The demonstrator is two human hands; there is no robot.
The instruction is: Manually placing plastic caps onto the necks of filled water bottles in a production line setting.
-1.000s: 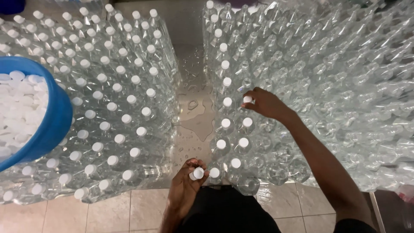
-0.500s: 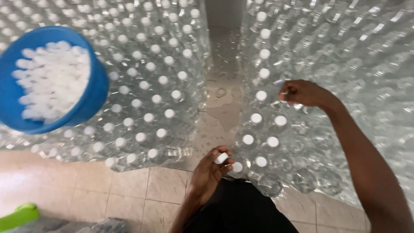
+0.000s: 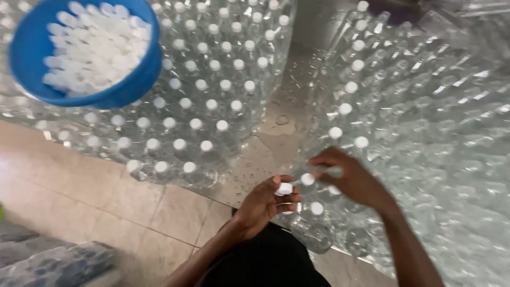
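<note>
My left hand (image 3: pixel 263 204) is curled around a few white bottle caps (image 3: pixel 285 189), low in the middle of the view. My right hand (image 3: pixel 348 178) is just to its right, its fingertips next to a white cap at the near edge of the right block of clear plastic bottles (image 3: pixel 425 122); the hand is blurred. Only the bottles nearest me in that block carry white caps; those further right are bare. A second block of clear bottles (image 3: pixel 196 95), all capped in white, stands at the left.
A blue bowl (image 3: pixel 125 87) full of white caps rests on the left block at top left. A wet tiled floor strip (image 3: pixel 281 122) runs between the two blocks. Beige floor tiles (image 3: pixel 106 196) lie at lower left, and a wrapped bottle pack (image 3: pixel 53 263) sits in the bottom left corner.
My right hand has come back from further up the right block to the near edge beside my left hand. The view has swung left, showing the blue bowl whole.
</note>
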